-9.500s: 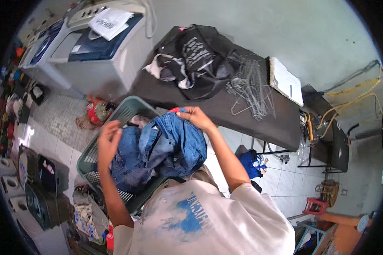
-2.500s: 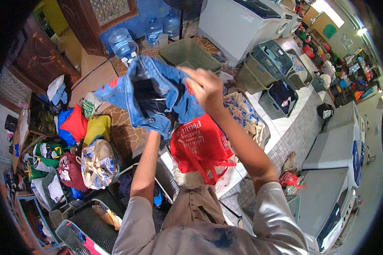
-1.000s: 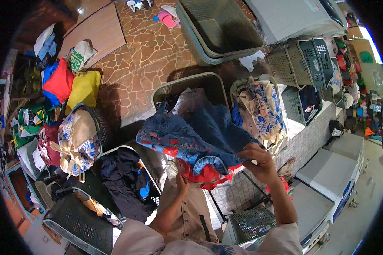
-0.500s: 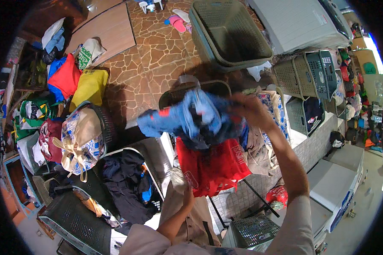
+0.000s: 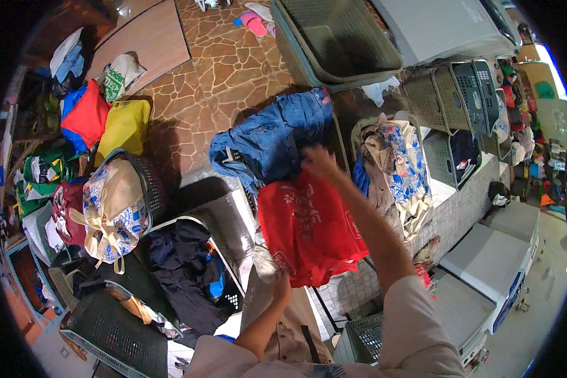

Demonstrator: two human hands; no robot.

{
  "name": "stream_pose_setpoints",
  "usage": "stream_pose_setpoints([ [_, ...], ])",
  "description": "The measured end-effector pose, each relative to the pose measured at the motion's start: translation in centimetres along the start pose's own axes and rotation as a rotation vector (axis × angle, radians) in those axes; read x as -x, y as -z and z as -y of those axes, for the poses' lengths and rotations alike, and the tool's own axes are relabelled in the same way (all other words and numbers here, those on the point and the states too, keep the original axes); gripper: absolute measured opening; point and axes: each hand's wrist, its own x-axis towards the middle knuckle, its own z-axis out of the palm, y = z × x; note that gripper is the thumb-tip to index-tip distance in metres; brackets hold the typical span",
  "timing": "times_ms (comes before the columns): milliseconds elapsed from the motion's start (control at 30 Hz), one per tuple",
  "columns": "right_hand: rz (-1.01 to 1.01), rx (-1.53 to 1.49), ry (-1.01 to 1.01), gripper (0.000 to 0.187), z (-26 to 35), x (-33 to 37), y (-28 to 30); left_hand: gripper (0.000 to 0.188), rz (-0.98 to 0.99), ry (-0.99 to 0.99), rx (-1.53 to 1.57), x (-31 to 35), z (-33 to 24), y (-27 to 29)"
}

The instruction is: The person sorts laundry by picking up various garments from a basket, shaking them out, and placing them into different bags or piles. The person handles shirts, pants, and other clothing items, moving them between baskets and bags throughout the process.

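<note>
A person in a pale shirt [image 5: 416, 321] bends over a heap of blue denim [image 5: 268, 138] in a laundry room crowded with baskets and bags. The denim lies bunched at the middle of the scene, on the far side of a red bag [image 5: 309, 233] and over a basket [image 5: 341, 145] whose rim shows along its right. The right hand [image 5: 320, 162] reaches in from the near right, at the meeting of the denim's near edge and the bag's far edge; its fingers are blurred, and whether they are clamped on either cannot be told. The left hand [image 5: 281, 286] is at the bag's near left corner, beside a white cloth [image 5: 264, 261], its fingers drawn together; what they grip, if anything, cannot be told.

To the right, a tan and blue-patterned bundle [image 5: 403, 167] fills another basket, with washing machines [image 5: 463, 302] farther right. To the left, dark clothes [image 5: 179, 264] are heaped in a basket near a patterned bag [image 5: 116, 205]; beyond it sits a yellow bag [image 5: 129, 129]. On the far side, nested baskets [image 5: 337, 79] stand on the brown stone-patterned floor [image 5: 201, 82], a pink slipper [image 5: 254, 24] to their left.
</note>
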Motion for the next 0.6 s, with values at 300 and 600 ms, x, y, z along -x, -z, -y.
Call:
stream_pose_setpoints([
  [300,-0.145,0.010,-0.492,0.050,-7.3,33.2,-12.5,0.047,-0.003,-0.105,0.218,1.5,0.8,-0.1],
  [600,-0.375,-0.297,-0.597,0.040,-8.1,40.0,-9.8,0.058,0.058,0.213,0.459,8.9,3.8,-1.7],
])
